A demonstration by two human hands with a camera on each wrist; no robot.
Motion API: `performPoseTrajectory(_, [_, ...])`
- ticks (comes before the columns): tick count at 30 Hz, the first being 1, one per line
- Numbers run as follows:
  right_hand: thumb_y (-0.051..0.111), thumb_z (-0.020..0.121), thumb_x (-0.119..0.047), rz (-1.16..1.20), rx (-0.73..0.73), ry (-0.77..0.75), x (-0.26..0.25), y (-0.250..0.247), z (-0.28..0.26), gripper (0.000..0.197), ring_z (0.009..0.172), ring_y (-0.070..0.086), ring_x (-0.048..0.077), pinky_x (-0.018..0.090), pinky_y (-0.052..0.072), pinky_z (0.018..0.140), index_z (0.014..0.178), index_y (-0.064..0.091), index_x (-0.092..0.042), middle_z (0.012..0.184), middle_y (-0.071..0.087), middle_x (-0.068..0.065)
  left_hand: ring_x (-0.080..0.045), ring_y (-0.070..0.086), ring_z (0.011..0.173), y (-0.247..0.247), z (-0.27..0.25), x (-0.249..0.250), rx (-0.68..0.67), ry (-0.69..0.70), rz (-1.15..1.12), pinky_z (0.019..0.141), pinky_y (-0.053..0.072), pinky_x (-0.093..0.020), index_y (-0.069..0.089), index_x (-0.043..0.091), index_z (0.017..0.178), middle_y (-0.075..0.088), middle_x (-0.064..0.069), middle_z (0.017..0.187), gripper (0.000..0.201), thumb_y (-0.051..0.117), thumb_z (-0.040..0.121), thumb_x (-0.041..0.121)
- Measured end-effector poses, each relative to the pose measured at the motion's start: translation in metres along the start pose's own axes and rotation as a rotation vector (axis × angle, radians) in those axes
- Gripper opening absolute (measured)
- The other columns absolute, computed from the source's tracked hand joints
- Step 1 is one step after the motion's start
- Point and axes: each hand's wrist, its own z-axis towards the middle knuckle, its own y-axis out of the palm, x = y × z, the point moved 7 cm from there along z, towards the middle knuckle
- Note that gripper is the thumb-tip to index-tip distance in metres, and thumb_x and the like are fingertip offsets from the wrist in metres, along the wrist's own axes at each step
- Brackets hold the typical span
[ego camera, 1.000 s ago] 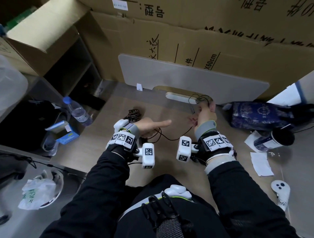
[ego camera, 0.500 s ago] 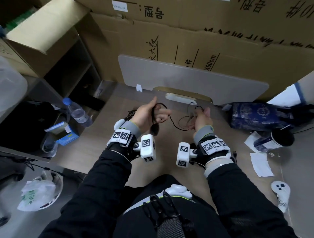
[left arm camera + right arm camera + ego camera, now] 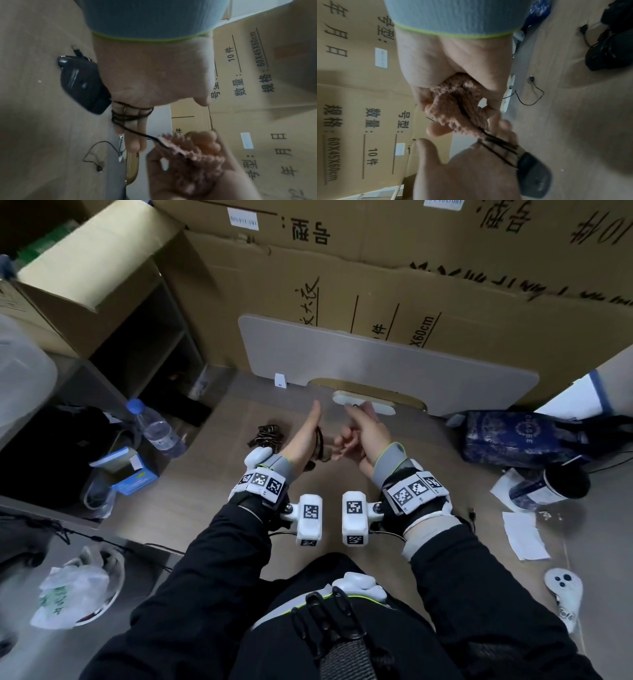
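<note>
Both hands have come close together since a moment ago: the left hand (image 3: pixel 303 433) keeps its fingers (image 3: pixel 135 140) straight with the black cable (image 3: pixel 127 116) looped across them, while the right hand (image 3: pixel 368 436), just beside their tips, grips the free length inside a pink cloth (image 3: pixel 457 102).

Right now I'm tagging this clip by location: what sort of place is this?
Probably a storeroom or storage corner: big printed cardboard cartons fill the back, a grey panel leans on them, and a water bottle and a blue patterned bag lie about.
</note>
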Motion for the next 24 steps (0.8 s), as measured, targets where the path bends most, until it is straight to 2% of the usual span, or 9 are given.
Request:
performPoseTrajectory(2, [0.059, 0.096, -0.031, -0.033, 0.03, -0.05, -0.011, -0.001, 0.001, 0.024, 0.044, 0.054, 0.019, 0.019, 0.042, 0.038, 0.075, 0.049, -0.024, 0.049, 0.05, 0.001, -0.018, 0.052, 0.065, 0.007, 0.0, -0.009, -0.116, -0.031, 0.022, 0.062, 0.036, -0.032, 0.071, 0.015, 0.099, 0.063, -0.001, 0.074, 0.097, 0.006, 0.087, 0.086])
performPoseTrajectory(4, [0.061, 0.095, -0.028, -0.006, 0.056, -0.08, -0.013, -0.002, 0.004, 0.029, 0.039, 0.044, 0.016, 0.019, 0.037, 0.037, 0.074, 0.043, -0.024, 0.047, 0.041, -0.002, -0.015, 0.041, 0.051, 0.011, -0.008, -0.01, -0.168, -0.08, 0.119, 0.051, 0.033, -0.025, 0.066, 0.006, 0.103, 0.056, -0.002, 0.065, 0.1, 0.01, 0.087, 0.087])
performPoseTrajectory(6, [0.063, 0.093, -0.024, 0.017, 0.098, -0.087, -0.009, -0.008, 0.007, 0.03, 0.037, 0.03, 0.014, 0.02, 0.028, 0.039, 0.073, 0.04, -0.026, 0.047, 0.024, -0.004, -0.008, 0.028, 0.04, 0.016, -0.017, -0.002, -0.179, -0.077, 0.191, 0.039, 0.019, -0.02, 0.068, 0.014, 0.088, 0.049, 0.004, 0.055, 0.076, 0.022, 0.097, 0.074])
performPoseTrajectory(8, [0.061, 0.09, -0.015, 0.031, 0.125, -0.066, -0.006, -0.015, 0.006, 0.028, 0.034, 0.022, 0.013, 0.018, 0.022, 0.039, 0.073, 0.041, -0.026, 0.045, 0.019, -0.005, -0.003, 0.026, 0.036, 0.013, -0.018, 0.007, -0.12, -0.024, 0.199, 0.039, 0.012, -0.019, 0.065, 0.024, 0.066, 0.047, 0.01, 0.052, 0.052, 0.043, 0.1, 0.057])
performPoseTrajectory(12, [0.054, 0.088, -0.006, 0.031, 0.188, -0.008, -0.002, -0.025, 0.002, 0.032, 0.027, 0.022, 0.012, 0.019, 0.036, 0.035, 0.062, 0.039, -0.02, 0.039, 0.024, -0.004, -0.008, 0.02, 0.037, -0.01, -0.006, 0.007, 0.133, 0.056, 0.129, 0.04, 0.011, -0.021, 0.039, 0.026, 0.048, 0.029, 0.01, 0.045, 0.053, 0.07, 0.09, 0.034])
performPoseTrajectory(15, [0.055, 0.089, -0.01, -0.035, 0.319, 0.023, 0.002, -0.051, 0.002, 0.013, 0.032, 0.032, 0.015, 0.024, 0.048, 0.037, 0.086, 0.059, -0.022, 0.047, 0.035, 0.002, -0.007, 0.02, 0.029, -0.03, -0.007, 0.007, 0.269, 0.061, -0.008, 0.035, 0.014, -0.014, 0.031, 0.023, 0.058, 0.026, 0.01, 0.039, 0.051, 0.067, 0.094, 0.022])
performPoseTrajectory(18, [0.051, 0.093, -0.014, -0.04, 0.41, 0.089, 0.017, -0.091, 0.001, 0.017, 0.028, 0.034, 0.012, 0.027, 0.052, 0.042, 0.108, 0.054, -0.022, 0.06, 0.036, 0.004, -0.008, 0.023, 0.031, -0.071, -0.015, 0.009, 0.461, 0.09, -0.191, 0.038, 0.017, -0.016, 0.039, 0.019, 0.063, 0.03, 0.01, 0.04, 0.039, 0.062, 0.094, 0.02])
performPoseTrajectory(22, [0.046, 0.095, -0.013, -0.062, 0.423, 0.126, 0.028, -0.101, -0.001, 0.006, 0.026, 0.034, 0.013, 0.027, 0.049, 0.035, 0.095, 0.051, -0.016, 0.053, 0.033, 0.005, -0.007, 0.025, 0.033, -0.089, -0.006, -0.006, 0.497, 0.117, -0.419, 0.034, 0.018, -0.019, 0.042, 0.02, 0.066, 0.035, 0.009, 0.043, 0.037, 0.051, 0.101, 0.026])
performPoseTrajectory(24, [0.049, 0.095, -0.014, -0.084, 0.384, 0.151, 0.028, -0.088, -0.002, 0.009, 0.025, 0.042, 0.017, 0.025, 0.048, 0.035, 0.088, 0.051, -0.02, 0.038, 0.04, 0.005, -0.009, 0.042, 0.041, -0.072, 0.001, 0.0, 0.369, 0.171, -0.568, 0.041, 0.034, -0.018, 0.056, 0.011, 0.084, 0.062, 0.0, 0.06, 0.03, 0.043, 0.106, 0.027])
